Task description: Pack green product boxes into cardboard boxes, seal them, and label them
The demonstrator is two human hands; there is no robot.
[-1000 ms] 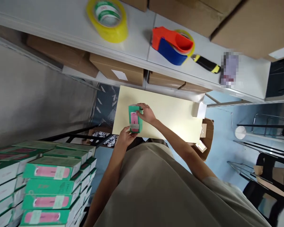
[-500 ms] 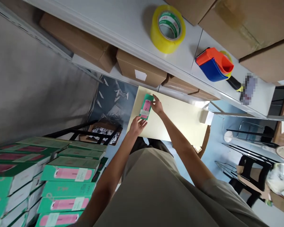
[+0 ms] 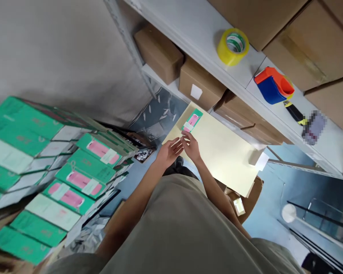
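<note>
A green box with a pink bottle-shaped picture (image 3: 193, 120) lies flat at the far left corner of the cream table (image 3: 217, 152). My left hand (image 3: 169, 152) is over the table's near left edge, its fingers stretched out and holding nothing. Close beside it, my right hand (image 3: 191, 146) has its fingers apart and bent a little, just below the box's near end. Neither hand grips the box; whether a right fingertip touches it I cannot tell.
Stacked green boxes (image 3: 80, 179) stand to my left. On the shelf (image 3: 246, 82) above lie yellow tape (image 3: 233, 47), an orange-and-blue tape dispenser (image 3: 274, 85) and a black-and-yellow cutter (image 3: 295, 112). Cardboard boxes (image 3: 202, 82) fill the lower shelf. A small white box (image 3: 257, 158) sits at the table's right end.
Both hands have let go of the green box and drawn back towards my body, closer together. The box stays on the table. My view has turned left towards the stacked boxes.
</note>
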